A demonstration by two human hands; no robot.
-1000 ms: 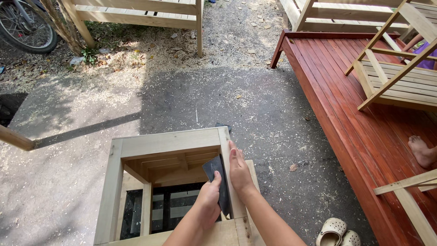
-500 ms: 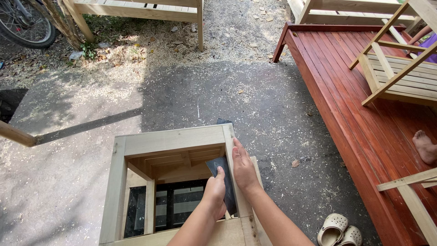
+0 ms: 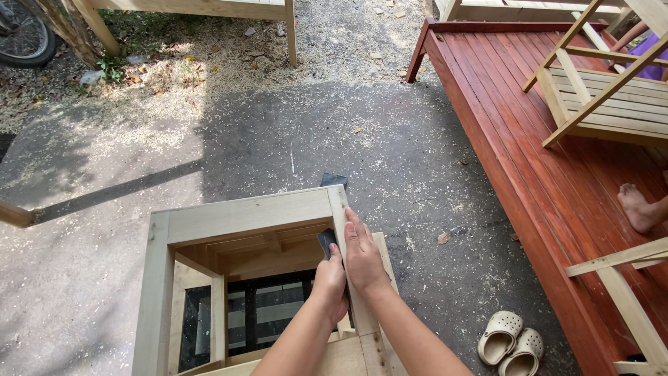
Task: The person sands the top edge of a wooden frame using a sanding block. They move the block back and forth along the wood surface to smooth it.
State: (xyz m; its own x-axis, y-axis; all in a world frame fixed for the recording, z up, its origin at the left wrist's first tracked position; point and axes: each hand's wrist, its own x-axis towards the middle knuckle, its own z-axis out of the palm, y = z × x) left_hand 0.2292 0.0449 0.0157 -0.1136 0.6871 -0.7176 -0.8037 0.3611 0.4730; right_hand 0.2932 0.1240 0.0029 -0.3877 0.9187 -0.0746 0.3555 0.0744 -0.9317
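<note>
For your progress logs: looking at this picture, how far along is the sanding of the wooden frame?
Done: the frame is already assembled, and sawdust lies across the ground. In hand: the left hand presses a dark sanding sheet against the inner face of the right rail, while the right hand lies flat on top of it. Left: which faces are finished cannot be told; the wood is bare, with no coating.
</note>
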